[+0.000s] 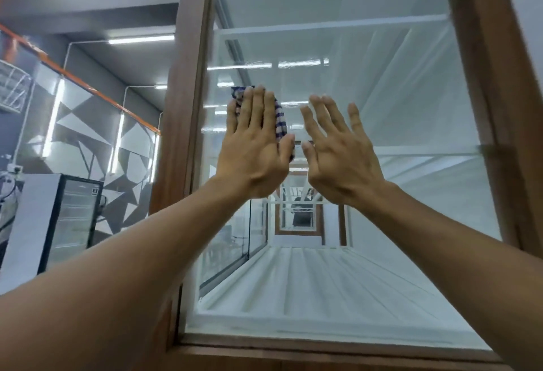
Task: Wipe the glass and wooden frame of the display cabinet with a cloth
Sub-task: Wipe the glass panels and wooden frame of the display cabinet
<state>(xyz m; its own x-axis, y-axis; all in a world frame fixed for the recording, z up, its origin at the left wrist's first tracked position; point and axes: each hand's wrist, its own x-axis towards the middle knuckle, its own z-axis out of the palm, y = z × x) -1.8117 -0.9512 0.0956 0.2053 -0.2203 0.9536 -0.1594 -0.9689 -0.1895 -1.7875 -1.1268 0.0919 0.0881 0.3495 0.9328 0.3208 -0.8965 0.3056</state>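
Left hand (255,147) flat, pressing soft checked cloth (280,118) on fragile glass (382,106); right hand (338,153) open, empty. Press by palm, lightly.

Both arms (141,256) reach to the glass (396,100). The left hand (254,150) lies flat, fingers straight; the right hand (340,162), fingers spread, perhaps touches it.

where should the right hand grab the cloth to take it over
Probably pinch the cloth by its right edge, coming from the right. The left hand presses it flat on the glass and covers its middle. The widest free strip shows between that hand's index finger and thumb, facing the open right hand.
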